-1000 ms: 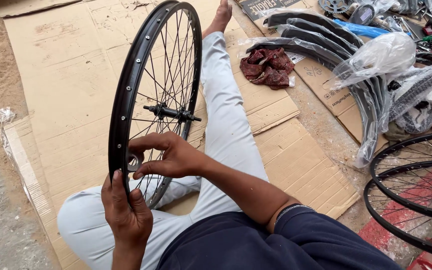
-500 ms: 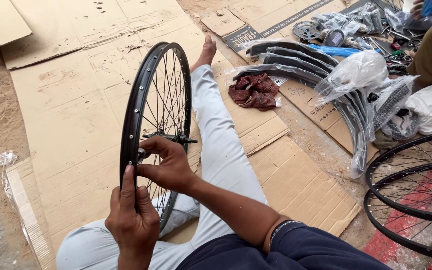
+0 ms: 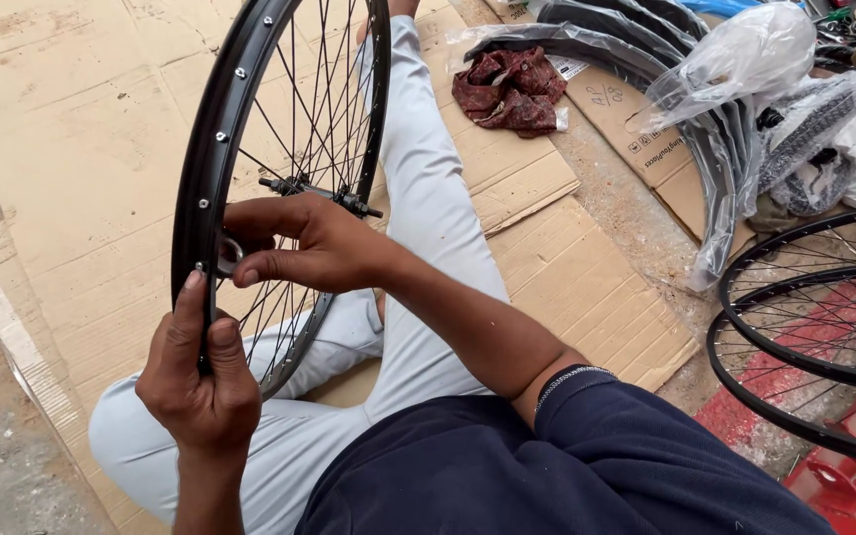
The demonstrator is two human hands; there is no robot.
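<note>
Your left hand point(image 3: 200, 381) is closed round the near edge of the black bicycle wheel point(image 3: 212, 159), thumb laid flat up the outer face of the rim and the fingers curled behind it. Your right hand point(image 3: 304, 243) reaches in from the right, across the spokes, with its fingertips pinched on a small round metal tool point(image 3: 228, 256) set against the inside of the rim just above your left thumb.

The wheel stands upright on its edge between your legs, its plane running away from you, so the rim rises from your left hand toward the top of the view. Its axle point(image 3: 319, 193) lies roughly level and points right and slightly toward you, the threaded end sticking out just above your right wrist.

There is one wheel in your hands. Two more black spoked wheels point(image 3: 814, 327) lie overlapping at the right edge, over a red surface. One dark red rag point(image 3: 509, 89) lies crumpled on the flattened cardboard point(image 3: 71, 129) beyond your outstretched leg point(image 3: 428, 198). Behind it sits a stack of curved black mudguards point(image 3: 715, 149) partly wrapped in clear plastic; how many I cannot tell.
</note>
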